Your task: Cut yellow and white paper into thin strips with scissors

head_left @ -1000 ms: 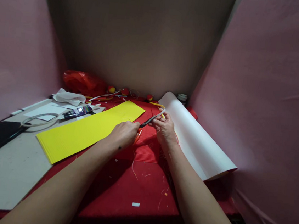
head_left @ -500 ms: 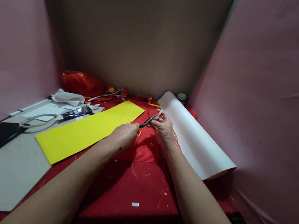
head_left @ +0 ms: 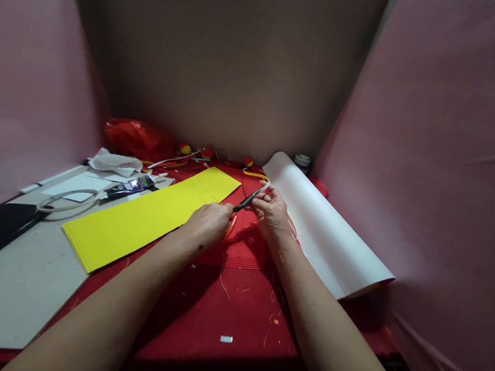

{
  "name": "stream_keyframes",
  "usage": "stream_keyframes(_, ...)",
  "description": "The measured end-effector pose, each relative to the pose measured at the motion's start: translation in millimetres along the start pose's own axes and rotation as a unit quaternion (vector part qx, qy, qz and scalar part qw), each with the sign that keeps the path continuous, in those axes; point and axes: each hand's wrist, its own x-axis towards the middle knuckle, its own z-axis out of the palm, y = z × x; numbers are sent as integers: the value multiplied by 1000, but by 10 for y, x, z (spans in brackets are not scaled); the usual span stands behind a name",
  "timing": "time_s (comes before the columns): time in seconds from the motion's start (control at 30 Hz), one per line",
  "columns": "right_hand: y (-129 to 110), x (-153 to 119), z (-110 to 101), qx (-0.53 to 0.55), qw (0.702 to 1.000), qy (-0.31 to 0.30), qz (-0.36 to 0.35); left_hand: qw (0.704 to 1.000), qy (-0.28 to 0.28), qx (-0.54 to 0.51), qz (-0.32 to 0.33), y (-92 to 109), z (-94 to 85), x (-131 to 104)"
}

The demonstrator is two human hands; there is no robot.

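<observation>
Mid-frame: left hand (head_left: 207, 224) with fingers clasped on orange-handled scissors (head_left: 246, 201), blades slanting up-right to the white strip (head_left: 266, 186), which curves upward just right of centre, apparently pinched by fingers of the nearer right hand (head_left: 274, 216).

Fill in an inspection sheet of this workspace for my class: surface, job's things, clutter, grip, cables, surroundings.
Surface: red cloth; pale board at left.
Job's things: scissors, white strip, yellow sheet, red ridged sheet, white rolled sheet.
Clutter: small scraps near the front edge; red plastic bag at back left.
Grip: left hand holds the scissors; right hand pinches the white strip by the blades.
Cables: nothing seen.
Surroundings: pink walls either side, darker wall behind.
</observation>
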Motion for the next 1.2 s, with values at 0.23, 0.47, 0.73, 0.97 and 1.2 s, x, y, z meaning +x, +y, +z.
stream_keyframes(0.23,-32,44,-66,20,999,27,5,999,19,-18,29,-77,92,44)
stream_keyframes(0.47,-42,72,-87,10,999,39,11,999,8,-9,30,-92,90,34)
stream_keyframes(0.73,-24,56,-65,-2,1000,10,20,999,-9,-46,17,-21,40,-20)
stream_keyframes(0.97,-6,54,-55,10,1000,19,12,1000,-13,-26,5,-22,28,0)
stream_keyframes(1.2,-33,36,-45,4,1000,18,2,1000,4,-4,10,-14,39,8)
